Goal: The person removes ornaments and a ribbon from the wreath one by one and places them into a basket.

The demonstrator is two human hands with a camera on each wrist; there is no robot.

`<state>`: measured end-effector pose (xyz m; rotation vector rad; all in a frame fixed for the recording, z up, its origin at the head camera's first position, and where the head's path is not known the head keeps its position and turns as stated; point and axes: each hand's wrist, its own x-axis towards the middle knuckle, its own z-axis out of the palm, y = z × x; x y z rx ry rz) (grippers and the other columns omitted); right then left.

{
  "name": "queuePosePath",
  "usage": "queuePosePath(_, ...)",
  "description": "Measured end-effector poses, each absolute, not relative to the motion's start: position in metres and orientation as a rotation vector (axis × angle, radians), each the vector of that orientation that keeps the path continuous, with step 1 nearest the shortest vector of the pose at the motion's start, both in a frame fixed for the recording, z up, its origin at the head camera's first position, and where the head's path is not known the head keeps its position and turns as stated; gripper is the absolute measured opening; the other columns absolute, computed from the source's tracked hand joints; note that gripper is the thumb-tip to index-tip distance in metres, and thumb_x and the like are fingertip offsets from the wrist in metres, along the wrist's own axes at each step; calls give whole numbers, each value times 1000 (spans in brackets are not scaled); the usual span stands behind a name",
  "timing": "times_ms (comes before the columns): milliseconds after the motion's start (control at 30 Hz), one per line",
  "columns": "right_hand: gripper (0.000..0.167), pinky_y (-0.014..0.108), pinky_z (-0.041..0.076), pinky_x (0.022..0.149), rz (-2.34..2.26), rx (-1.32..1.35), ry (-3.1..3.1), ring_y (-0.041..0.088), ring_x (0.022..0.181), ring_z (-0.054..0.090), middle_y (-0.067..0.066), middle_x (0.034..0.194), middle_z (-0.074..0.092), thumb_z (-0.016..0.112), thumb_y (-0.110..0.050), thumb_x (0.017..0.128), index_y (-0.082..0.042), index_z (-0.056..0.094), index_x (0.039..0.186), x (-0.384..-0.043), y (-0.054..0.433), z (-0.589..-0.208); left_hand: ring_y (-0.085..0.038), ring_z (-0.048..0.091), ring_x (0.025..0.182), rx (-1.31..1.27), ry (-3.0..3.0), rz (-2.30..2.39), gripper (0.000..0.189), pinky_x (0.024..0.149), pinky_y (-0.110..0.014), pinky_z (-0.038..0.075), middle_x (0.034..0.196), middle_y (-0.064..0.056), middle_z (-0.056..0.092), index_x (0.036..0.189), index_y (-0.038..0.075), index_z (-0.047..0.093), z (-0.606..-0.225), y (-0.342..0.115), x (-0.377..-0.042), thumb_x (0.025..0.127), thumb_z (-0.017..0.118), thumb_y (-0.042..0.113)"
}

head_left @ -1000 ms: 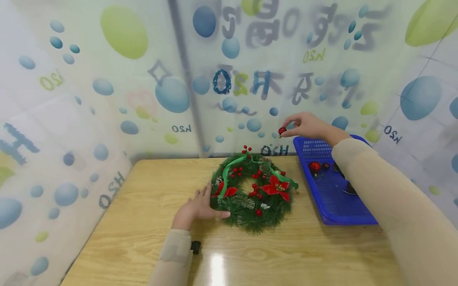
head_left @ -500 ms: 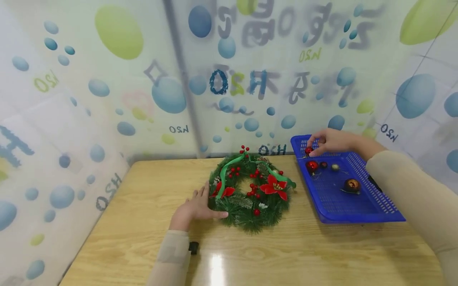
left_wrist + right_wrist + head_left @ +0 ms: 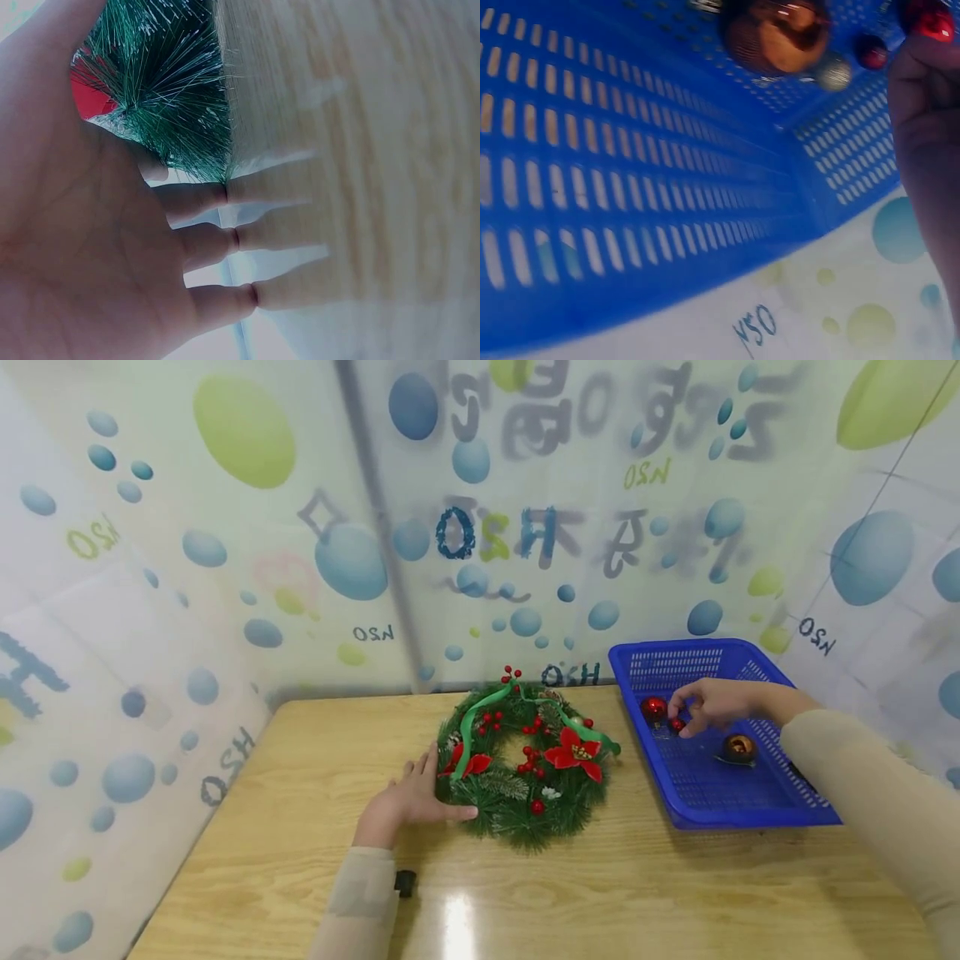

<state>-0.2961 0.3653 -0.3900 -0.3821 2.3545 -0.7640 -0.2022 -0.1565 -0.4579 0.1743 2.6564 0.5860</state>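
Note:
My left hand [image 3: 408, 802] lies spread at the left side of a green Christmas wreath [image 3: 517, 822], fingers straight on the table with the thumb toward its front edge. The wreath carries red poinsettia flowers [image 3: 573, 752], red berries [image 3: 531, 762] and a green ribbon [image 3: 468, 727]. Inside a blue plastic basket [image 3: 738, 817], my right hand [image 3: 712, 703] reaches down and pinches a small red bauble [image 3: 677, 725] at its fingertips. Beside it lies a larger red bauble [image 3: 654, 707], and nearer the front a bronze bauble [image 3: 739, 747]. In the right wrist view, a small gold bauble [image 3: 833, 75] also shows.
The wooden table [image 3: 337, 752] backs onto a curtain [image 3: 300, 568] printed with bubbles and letters, which also rises at both sides. A small black object [image 3: 406, 883] sits by my left wrist.
My right hand, with the small red bauble, has come from above the table's back edge, right and down into the basket. My left hand and the wreath have stayed in place.

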Motion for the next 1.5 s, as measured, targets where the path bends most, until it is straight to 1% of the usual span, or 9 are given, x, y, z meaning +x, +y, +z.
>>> queuePosePath(133,36,24,39,54,-752,-356,2321,9,55,39,-6,66,44,79,-16,95,-3,63,124,-293,371,-401,-50,6,165,177,2656,582,144,130,-74,12,180,-21,9,172,12,-8,-459,-156,-202,78,77,81)
queuePosePath(333,34,23,36,54,-749,-317,2290,10,56,37,-6,66,42,78,-13,94,-3,62,123,-290,373,-414,-50,6,165,175,2651,593,144,130,-74,11,180,-20,9,172,13,-8,-458,-155,-202,78,77,81)
queuePosePath(633,34,24,36,56,-752,-285,2275,11,59,39,-6,69,44,79,-11,93,-4,63,122,-288,364,-418,-50,7,165,172,2655,575,144,129,-74,13,180,-20,9,172,12,-8,-460,-156,-203,78,77,81)
queuePosePath(800,37,25,35,56,-761,-258,2272,12,58,38,-5,69,45,79,-10,92,-5,62,124,-288,362,-417,-50,7,165,172,2654,580,144,129,-75,13,180,-20,10,172,13,-8,-460,-156,-203,77,77,81)
queuePosePath(900,40,26,35,55,-759,-288,2282,12,56,38,-5,67,44,79,-8,90,-3,62,126,-292,361,-410,-50,7,165,174,2656,578,145,129,-75,13,180,-20,10,172,13,-8,-460,-156,-203,77,77,82)
queuePosePath(1067,43,26,36,54,-770,-357,2306,10,55,34,-5,66,39,77,-8,93,1,58,130,-301,352,-383,-50,7,165,173,2659,575,144,129,-74,13,180,-21,9,172,12,-8,-460,-157,-203,78,77,81)
queuePosePath(1300,40,27,40,56,-748,-454,2381,10,55,35,-5,64,39,76,-16,98,-4,59,132,-314,327,-341,-51,7,165,181,2664,580,144,130,-74,12,180,-21,9,172,12,-8,-457,-156,-202,79,77,80)
queuePosePath(1433,37,30,42,59,-747,-507,2397,12,56,35,-4,63,38,75,-18,100,-6,61,132,-316,308,-330,-51,7,165,184,2668,571,144,129,-74,13,180,-21,9,172,12,-8,-457,-156,-202,78,76,81)
queuePosePath(1500,37,33,45,62,-753,-530,2397,14,58,37,-3,64,40,76,-20,100,-7,62,131,-317,297,-327,-51,7,165,182,2669,569,144,129,-75,13,180,-21,9,172,11,-8,-458,-156,-202,78,76,81)
